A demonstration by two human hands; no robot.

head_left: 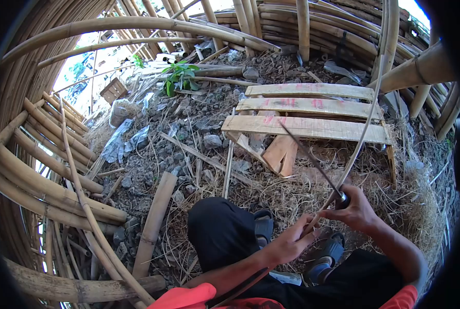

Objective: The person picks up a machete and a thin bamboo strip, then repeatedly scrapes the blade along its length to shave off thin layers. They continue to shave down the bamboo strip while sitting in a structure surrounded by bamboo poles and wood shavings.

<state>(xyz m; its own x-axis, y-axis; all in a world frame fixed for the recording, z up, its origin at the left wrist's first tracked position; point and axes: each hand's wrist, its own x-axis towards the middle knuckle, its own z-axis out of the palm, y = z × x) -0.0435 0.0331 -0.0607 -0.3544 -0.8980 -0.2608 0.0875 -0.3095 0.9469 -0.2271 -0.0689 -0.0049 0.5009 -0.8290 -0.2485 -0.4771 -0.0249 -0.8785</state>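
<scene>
My left hand (290,243) is closed around a long thin bamboo strip (365,129), which runs from my lap up and to the right past the top of the view. My right hand (357,211) grips the handle of a knife. Its dark narrow blade (312,160) points up and to the left and crosses the strip just above my left hand. Both hands sit close together over my knees, which are in black trousers (222,232), with sandalled feet (263,226) below.
A pale wooden pallet (307,127) lies on straw ahead. Curved bamboo poles (44,175) are stacked along the left and arch overhead. A short bamboo piece (155,222) lies on rubble beside my left knee. A small green plant (181,74) grows farther back.
</scene>
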